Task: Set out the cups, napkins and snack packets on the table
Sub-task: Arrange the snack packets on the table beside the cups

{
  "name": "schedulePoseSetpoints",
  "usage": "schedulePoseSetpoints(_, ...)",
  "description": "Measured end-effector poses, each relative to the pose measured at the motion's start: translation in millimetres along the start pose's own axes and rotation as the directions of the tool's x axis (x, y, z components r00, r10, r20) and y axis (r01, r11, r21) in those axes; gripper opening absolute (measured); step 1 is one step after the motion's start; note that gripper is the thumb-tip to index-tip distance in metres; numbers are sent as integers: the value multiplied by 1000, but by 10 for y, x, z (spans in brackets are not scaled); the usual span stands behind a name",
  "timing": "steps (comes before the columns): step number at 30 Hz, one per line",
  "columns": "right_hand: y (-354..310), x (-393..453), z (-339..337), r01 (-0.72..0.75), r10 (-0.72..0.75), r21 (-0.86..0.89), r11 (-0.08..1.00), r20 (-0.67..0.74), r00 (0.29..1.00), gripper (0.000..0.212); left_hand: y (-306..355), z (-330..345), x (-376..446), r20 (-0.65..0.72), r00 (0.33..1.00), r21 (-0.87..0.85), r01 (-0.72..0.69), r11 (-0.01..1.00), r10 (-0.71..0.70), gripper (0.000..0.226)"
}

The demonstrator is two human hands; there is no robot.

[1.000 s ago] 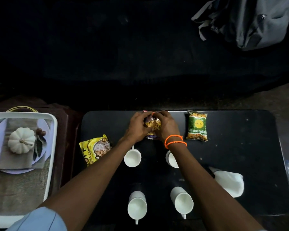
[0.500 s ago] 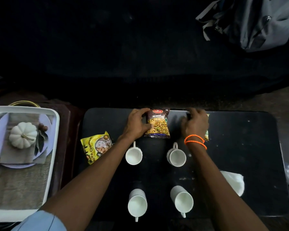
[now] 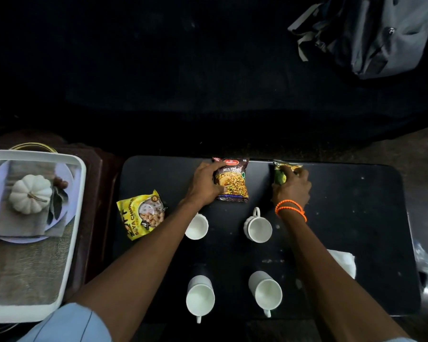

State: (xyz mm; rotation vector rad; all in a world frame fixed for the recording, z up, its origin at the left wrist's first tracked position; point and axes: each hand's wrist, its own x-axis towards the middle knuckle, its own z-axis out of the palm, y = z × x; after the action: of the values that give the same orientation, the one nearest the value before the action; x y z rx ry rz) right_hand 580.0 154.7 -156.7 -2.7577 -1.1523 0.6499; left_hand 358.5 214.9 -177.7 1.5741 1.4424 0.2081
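Head view: black rectangular table with rounded corners (image 3: 356, 218) is filling the centre. Left hand (image 3: 204, 185) is gripping the left edge of the dark brown "Mixture" snack packet (image 3: 232, 180), thumb and fingers curled round it; the packet is lying flat with its top touching the table's far edge. Right hand (image 3: 293, 187), with orange bands (image 3: 290, 211) on the wrist, is lying over the green snack packet (image 3: 282, 172), fingers curled onto it; most of that packet is hidden, its top also sitting at the far edge. The yellow soya-chunks snack packet (image 3: 141, 214) is lying tilted, hanging over the table's left edge.

Four white ceramic cups are standing in a two-by-two grid: far-left cup (image 3: 197, 227) partly under the left forearm, far-right cup (image 3: 258, 228) between the arms, near-left cup (image 3: 200, 297) and near-right cup (image 3: 265, 291) close to the near edge. White folded napkin (image 3: 344, 264) is lying beside the right forearm, near the right edge. Bare tabletop is showing right of the green packet.

White rectangular tray (image 3: 77, 218) is sitting just left of the table, carrying a white pumpkin ornament (image 3: 30, 193) on a grey cloth. Grey backpack (image 3: 371, 33) is lying top right.
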Motion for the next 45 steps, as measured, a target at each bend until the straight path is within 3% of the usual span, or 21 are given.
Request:
schedulePoseSetpoints(7, -67, -71, -50, -24, 23, 43, 999, 16, 1000, 62, 37, -246, -118, 69, 997, -51, -17, 999, 21, 81)
schedulePoseSetpoints(9, -184, -142, -82, -12, 17, 76, 997, -61, 998, 63, -31, -453, -218, -44, 999, -117, -19, 993, 14, 69)
schedulePoseSetpoints(11, -405, -278, -68, 95, -68, 165, 982, -161, 985, 59, -188, -675, -383, -258, 962, -188, 36, 981, -85, 49)
schedulePoseSetpoints(13, -719, -501, 22, 278, -231, 267, 923, -196, 953, 53, -427, -823, -623, -490, 824, -310, 139, 940, -284, 31)
schedulePoseSetpoints(15, -1102, -749, 176, 406, -397, 355, 842, -101, 912, 46, -704, -884, -910, -638, 587, -470, 217, 856, -499, 25)
schedulePoseSetpoints(17, -1508, -975, 355, 385, -488, 433, 815, 156, 859, 36, -962, -900, -1177, -646, 388, -586, 299, 753, -657, 30)
schedulePoseSetpoints(18, -1685, -1089, 451, 322, -489, 452, 832, 325, 809, 34, -1077, -897, -1279, -627, 348, -609, 340, 717, -697, 32)
schedulePoseSetpoints(20, -1958, -1304, 682, 263, -436, 365, 893, 554, 709, 36, -1247, -874, -1404, -602, 384, -575, 400, 714, -700, 37)
schedulePoseSetpoints(21, -2045, -1403, 804, 268, -395, 295, 917, 590, 704, 38, -1295, -863, -1430, -601, 425, -532, 419, 736, -677, 39)
schedulePoseSetpoints(23, -2144, -1578, 999, 236, -318, 213, 948, 592, 741, 43, -1317, -866, -1429, -595, 505, -450, 434, 780, -625, 44)
schedulePoseSetpoints(27, -2189, -1705, 1184, 144, -252, 233, 962, 550, 796, 51, -1318, -900, -1326, -466, 674, -365, 443, 819, -573, 46)
schedulePoseSetpoints(29, -2144, -1649, 1196, 66, -208, 261, 963, 564, 799, 52, -1299, -881, -1277, -378, 706, -408, 453, 793, -598, 48)
schedulePoseSetpoints(30, -2111, -1600, 1181, 9, -166, 260, 965, 586, 793, 52, -1291, -888, -1254, -331, 695, -513, 435, 740, -638, 48)
schedulePoseSetpoints(32, -2047, -1474, 1144, -146, -106, 321, 936, 651, 751, 45, -1286, -950, -1195, -153, 664, -790, 363, 494, -732, 47)
schedulePoseSetpoints(34, -2027, -1372, 1055, -329, -119, 465, 822, 706, 699, 36, -1286, -1079, -1123, 80, 706, -909, 342, 240, -703, 43)
schedulePoseSetpoints(35, -2033, -1329, 987, -376, -147, 531, 760, 703, 695, 33, -1263, -1155, -1093, 158, 741, -910, 366, 195, -653, 37)
schedulePoseSetpoints(37, -2042, -1221, 852, -391, -193, 619, 682, 667, 720, 32, -1223, -1259, -1027, 207, 805, -888, 392, 238, -556, 32)
schedulePoseSetpoints(39, -2044, -1086, 716, -400, -248, 677, 618, 651, 717, 28, -1181, -1314, -964, 164, 872, -886, 336, 320, -462, 46)
schedulePoseSetpoints(42, -2047, -901, 539, -458, -331, 727, 511, 659, 675, 16, -1160, -1424, -904, 124, 954, -913, 218, 346, -274, 65)
schedulePoseSetpoints(45, -2073, -738, 497, -384, -300, 747, 542, 599, 742, 15, -1096, -1459, -827, 127, 970, -904, 199, 377, -207, 66)
